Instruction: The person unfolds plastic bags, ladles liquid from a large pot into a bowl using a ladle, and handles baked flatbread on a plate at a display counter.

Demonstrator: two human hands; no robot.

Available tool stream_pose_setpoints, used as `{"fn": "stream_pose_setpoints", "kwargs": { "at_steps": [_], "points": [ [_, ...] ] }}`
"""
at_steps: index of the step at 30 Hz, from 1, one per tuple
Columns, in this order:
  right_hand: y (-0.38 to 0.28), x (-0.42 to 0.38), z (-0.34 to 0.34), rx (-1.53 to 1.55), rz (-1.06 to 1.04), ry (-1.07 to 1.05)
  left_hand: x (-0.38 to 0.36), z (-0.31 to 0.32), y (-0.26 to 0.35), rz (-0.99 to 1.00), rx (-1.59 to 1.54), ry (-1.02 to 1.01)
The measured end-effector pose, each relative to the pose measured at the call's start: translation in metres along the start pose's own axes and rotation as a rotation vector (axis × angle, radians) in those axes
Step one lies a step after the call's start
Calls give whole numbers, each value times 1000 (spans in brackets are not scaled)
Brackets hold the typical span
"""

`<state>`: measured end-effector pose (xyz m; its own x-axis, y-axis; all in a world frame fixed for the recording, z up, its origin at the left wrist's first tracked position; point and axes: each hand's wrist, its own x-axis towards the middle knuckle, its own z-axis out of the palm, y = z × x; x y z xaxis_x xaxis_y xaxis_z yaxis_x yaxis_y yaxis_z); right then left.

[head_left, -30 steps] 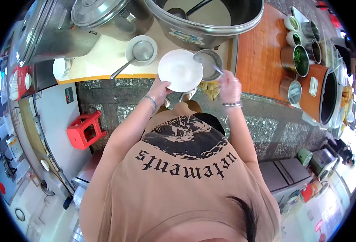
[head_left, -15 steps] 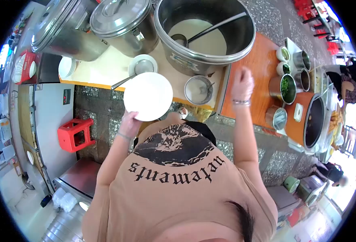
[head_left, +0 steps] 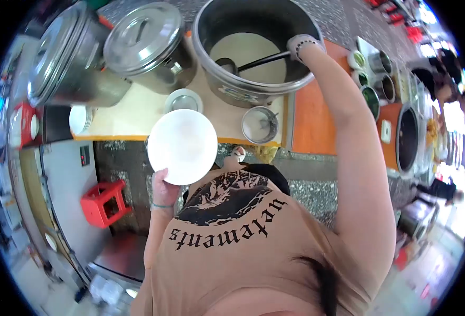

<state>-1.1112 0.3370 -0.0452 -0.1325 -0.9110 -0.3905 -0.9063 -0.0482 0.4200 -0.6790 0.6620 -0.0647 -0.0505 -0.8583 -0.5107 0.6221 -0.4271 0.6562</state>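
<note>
A white bowl (head_left: 183,147) is held by its rim in my left hand (head_left: 165,188), in front of the counter. My right hand (head_left: 300,47) is closed around the handle end of a dark ladle (head_left: 264,61) at the far right rim of a large steel pot (head_left: 232,87). The ladle's head rests in the pale liquid inside. Below the pot stands a small metal container (head_left: 260,125) with whitish contents. A strainer on a white dish (head_left: 184,101) lies just behind the bowl.
Two lidded steel pots (head_left: 144,39) stand at the left, with stacked white plates (head_left: 80,119) near them. To the right are containers of chopped greens (head_left: 370,100) and an orange pot (head_left: 393,131). A red stool (head_left: 106,203) stands on the floor. People are at the far right.
My right hand has moved up and away from above the orange board and taken hold of the ladle handle. The bowl in my left hand has come slightly closer to me.
</note>
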Motion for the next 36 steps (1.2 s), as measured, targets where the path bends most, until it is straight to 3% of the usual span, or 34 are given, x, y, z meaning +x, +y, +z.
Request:
{"fn": "stream_pose_setpoints", "kwargs": {
  "at_steps": [2, 4, 6, 7, 8, 9, 11, 12, 15, 20, 25, 28, 31, 36],
  "points": [
    [1, -52, -45, 71, -102, -272, 8, -11, 10, -24, 54, -19],
    [6, -44, -21, 141, -84, -207, 21, -27, 17, 62, 310, -65],
    [5, -82, -50, 78, -212, -154, 29, -10, 29, -31, 71, -72],
    [7, -81, -44, -118, -275, -201, 33, -6, 35, -61, 35, -83],
    [8, -72, -31, -309, -350, -253, 38, -1, 40, -39, 81, -143],
    [14, -38, 6, -258, -330, -248, 45, -1, 43, -40, 104, -159],
    [25, -61, -2, -207, -343, -209, 58, -3, 49, -61, 134, -200],
    [24, -112, -49, -211, -372, -177, 64, -2, 51, -67, 102, -200],
    [19, -116, -53, -118, -248, -313, 67, 11, 58, -84, 113, -201],
    [-16, -108, -33, 251, -25, -159, 67, 21, 61, -99, 156, -198],
    [-51, -122, -51, 384, -39, -194, 66, 11, 59, -100, 141, -203],
    [-103, 28, 52, 370, 98, -282, 63, 8, 60, -83, 119, -191],
    [-71, -38, 0, 21, -381, -218, 63, -1, 60, -69, 111, -200],
    [-55, -69, -32, -266, -747, -104, 52, 10, 65, -41, 119, -201]
  ]
}}
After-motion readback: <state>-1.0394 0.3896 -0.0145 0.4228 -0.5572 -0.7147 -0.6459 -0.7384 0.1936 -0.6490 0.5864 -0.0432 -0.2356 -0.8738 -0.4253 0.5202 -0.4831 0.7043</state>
